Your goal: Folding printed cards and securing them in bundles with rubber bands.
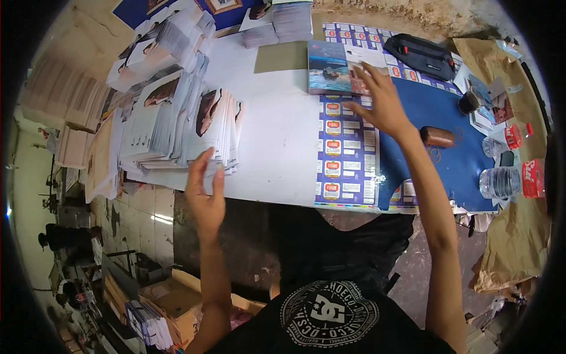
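My right hand is over the right side of a stack of printed sheets with a blue picture, fingers spread and nothing gripped. Its fingertips cover part of the stack's right half; whether they press on it I cannot tell. At the table's front edge, my left hand is open, thumb and fingers apart. Just beyond its fingertips lies a fanned pile of folded printed sheets, white with a dark-haired portrait. I cannot make out whether the fingers touch that pile.
Tall stacks of similar sheets crowd the left side. A purple label sheet and a blue board cover the right. A black pouch, a dark cup, a brown case and a plastic bottle rest there.
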`<control>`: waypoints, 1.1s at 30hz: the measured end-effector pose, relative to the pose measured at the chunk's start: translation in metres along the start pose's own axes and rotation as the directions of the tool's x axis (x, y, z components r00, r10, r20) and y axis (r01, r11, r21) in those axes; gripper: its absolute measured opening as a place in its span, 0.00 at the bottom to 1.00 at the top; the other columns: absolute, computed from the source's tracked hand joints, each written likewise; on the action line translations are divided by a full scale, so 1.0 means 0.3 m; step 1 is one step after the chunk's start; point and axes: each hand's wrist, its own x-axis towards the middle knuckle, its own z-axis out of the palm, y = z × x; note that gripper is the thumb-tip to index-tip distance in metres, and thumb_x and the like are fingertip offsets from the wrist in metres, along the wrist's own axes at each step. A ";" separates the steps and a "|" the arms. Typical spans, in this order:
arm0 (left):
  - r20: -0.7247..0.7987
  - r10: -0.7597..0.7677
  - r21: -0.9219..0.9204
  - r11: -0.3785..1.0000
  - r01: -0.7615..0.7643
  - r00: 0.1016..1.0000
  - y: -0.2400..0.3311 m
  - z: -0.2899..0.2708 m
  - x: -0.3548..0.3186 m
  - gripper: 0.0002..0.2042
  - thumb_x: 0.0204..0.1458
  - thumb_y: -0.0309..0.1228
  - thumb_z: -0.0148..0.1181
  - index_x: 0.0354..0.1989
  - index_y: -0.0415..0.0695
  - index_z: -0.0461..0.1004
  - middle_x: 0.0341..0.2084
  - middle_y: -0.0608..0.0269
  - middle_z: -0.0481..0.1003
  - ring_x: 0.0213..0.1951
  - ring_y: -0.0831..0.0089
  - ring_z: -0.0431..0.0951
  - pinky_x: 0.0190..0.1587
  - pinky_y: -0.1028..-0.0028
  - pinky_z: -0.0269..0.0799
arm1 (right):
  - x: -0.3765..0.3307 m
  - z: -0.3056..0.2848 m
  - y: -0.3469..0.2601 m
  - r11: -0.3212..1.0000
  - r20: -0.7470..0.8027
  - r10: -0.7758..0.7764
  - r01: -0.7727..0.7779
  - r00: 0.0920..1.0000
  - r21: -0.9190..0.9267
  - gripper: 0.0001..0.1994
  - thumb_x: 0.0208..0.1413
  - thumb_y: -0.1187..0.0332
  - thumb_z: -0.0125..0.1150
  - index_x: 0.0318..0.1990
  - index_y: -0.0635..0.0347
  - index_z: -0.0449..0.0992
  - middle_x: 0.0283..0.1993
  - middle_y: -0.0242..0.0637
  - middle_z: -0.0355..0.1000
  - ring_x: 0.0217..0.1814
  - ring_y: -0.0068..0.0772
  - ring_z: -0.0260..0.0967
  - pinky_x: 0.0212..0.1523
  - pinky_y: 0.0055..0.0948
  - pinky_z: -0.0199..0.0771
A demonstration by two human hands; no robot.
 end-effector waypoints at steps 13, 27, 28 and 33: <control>0.530 -0.434 -0.641 0.358 0.679 0.729 -0.013 0.438 0.006 0.22 0.68 0.26 0.57 0.67 0.36 0.63 0.62 0.53 0.72 0.61 0.68 0.73 0.64 0.65 0.68 | -0.352 -0.046 -0.426 0.979 0.257 -0.129 0.082 0.958 0.185 0.34 0.58 0.48 0.69 0.69 0.55 0.71 0.71 0.44 0.68 0.75 0.48 0.62 0.75 0.54 0.56; 0.404 -0.517 -0.246 0.733 0.634 0.755 0.181 0.422 -0.159 0.37 0.66 0.26 0.58 0.78 0.35 0.45 0.69 0.40 0.64 0.71 0.54 0.63 0.71 0.59 0.63 | -0.536 -0.267 -0.220 -0.121 0.584 0.647 -0.690 0.490 0.714 0.25 0.71 0.61 0.60 0.67 0.70 0.69 0.59 0.43 0.77 0.56 0.29 0.76 0.58 0.29 0.75; 0.410 -0.519 -0.236 0.734 0.637 0.750 0.183 0.402 -0.172 0.37 0.66 0.26 0.58 0.78 0.35 0.45 0.69 0.40 0.64 0.71 0.54 0.63 0.71 0.59 0.63 | -0.539 -0.271 -0.221 -0.202 0.610 0.651 -0.673 0.451 0.712 0.25 0.73 0.56 0.57 0.66 0.70 0.71 0.60 0.43 0.77 0.57 0.29 0.76 0.57 0.29 0.75; 0.549 -0.567 -0.396 0.470 0.789 0.614 0.224 0.378 -0.173 0.35 0.66 0.25 0.52 0.78 0.32 0.42 0.71 0.37 0.61 0.71 0.52 0.64 0.73 0.55 0.60 | -0.546 -0.154 -0.279 -0.008 0.620 0.464 -0.697 0.633 0.717 0.44 0.74 0.36 0.20 0.72 0.70 0.65 0.72 0.48 0.67 0.75 0.44 0.63 0.77 0.38 0.53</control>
